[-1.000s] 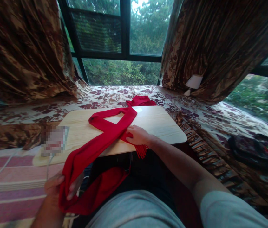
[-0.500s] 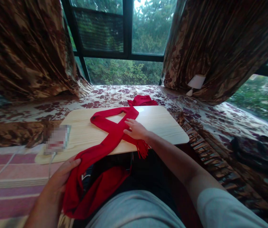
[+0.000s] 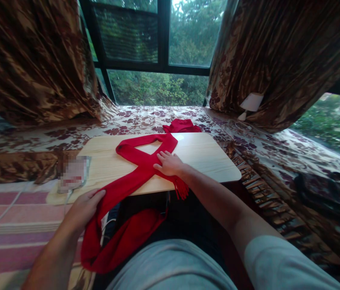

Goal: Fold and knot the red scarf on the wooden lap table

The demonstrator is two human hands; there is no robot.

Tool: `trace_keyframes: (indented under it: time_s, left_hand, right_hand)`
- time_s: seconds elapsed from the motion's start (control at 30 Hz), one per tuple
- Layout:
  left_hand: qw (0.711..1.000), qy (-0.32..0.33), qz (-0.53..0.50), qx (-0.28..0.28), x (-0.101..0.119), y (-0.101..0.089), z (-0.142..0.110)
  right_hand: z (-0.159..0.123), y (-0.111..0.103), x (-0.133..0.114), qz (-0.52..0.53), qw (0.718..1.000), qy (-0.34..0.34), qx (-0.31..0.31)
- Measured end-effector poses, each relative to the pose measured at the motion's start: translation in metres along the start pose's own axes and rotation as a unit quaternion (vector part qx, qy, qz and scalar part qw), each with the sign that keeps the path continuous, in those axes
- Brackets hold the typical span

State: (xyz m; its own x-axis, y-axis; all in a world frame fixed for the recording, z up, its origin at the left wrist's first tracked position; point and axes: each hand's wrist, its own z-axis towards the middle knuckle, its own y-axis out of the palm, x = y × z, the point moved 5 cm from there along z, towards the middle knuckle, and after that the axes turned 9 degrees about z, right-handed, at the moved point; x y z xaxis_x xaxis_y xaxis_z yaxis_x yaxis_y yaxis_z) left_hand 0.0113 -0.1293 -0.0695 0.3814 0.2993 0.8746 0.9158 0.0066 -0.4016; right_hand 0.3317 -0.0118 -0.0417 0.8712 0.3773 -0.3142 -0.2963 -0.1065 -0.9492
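Observation:
A long red scarf (image 3: 127, 181) lies in a crossed loop on a pale wooden table (image 3: 209, 161). Its fringed end hangs over the near edge, and the other length drops off the front left and sags across my lap. My left hand (image 3: 87, 207) grips the scarf at the table's near left edge, thumb on top and the other fingers hidden behind the cloth. Flat on the crossing of the two strips rests my right hand (image 3: 170, 163), fingers spread, pressing the fabric to the tabletop.
A blurred-out device with a white cable (image 3: 69, 195) lies on the table's left. Behind the table sits a bunched red cloth (image 3: 183, 125) on the flowered cover. A small white lamp (image 3: 252, 102) stands back right, and a dark bag (image 3: 323, 197) lies at the right.
My left hand has moved slightly up and to the right with the scarf, and the strip between my hands looks straighter. My right hand has shifted slightly left across the crossing.

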Motion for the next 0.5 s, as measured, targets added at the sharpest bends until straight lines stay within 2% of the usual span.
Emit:
trace_keyframes:
  time_s: [0.13,0.2,0.3,0.4,0.5]
  left_hand:
    - [0.981,0.069,0.178,0.03,0.031,-0.006,0.015]
    - [0.952,0.101,0.287,0.028,0.047,-0.003,0.018]
    - [0.906,0.123,0.399,0.074,0.064,0.005,0.02]
    - [0.882,0.191,0.417,0.107,0.08,0.028,0.022]
    - [0.858,0.283,0.42,0.082,0.094,0.065,0.028]
  right_hand:
    - [-0.006,-0.002,0.006,0.003,1.0,0.02,0.013]
    - [-0.008,-0.001,0.007,0.007,1.0,0.022,0.013]
    - [-0.011,0.002,0.007,0.018,0.999,0.032,0.01]
    - [-0.011,0.003,0.005,0.024,0.999,0.039,0.011]
    - [-0.011,0.002,0.003,0.02,0.999,0.038,0.011]
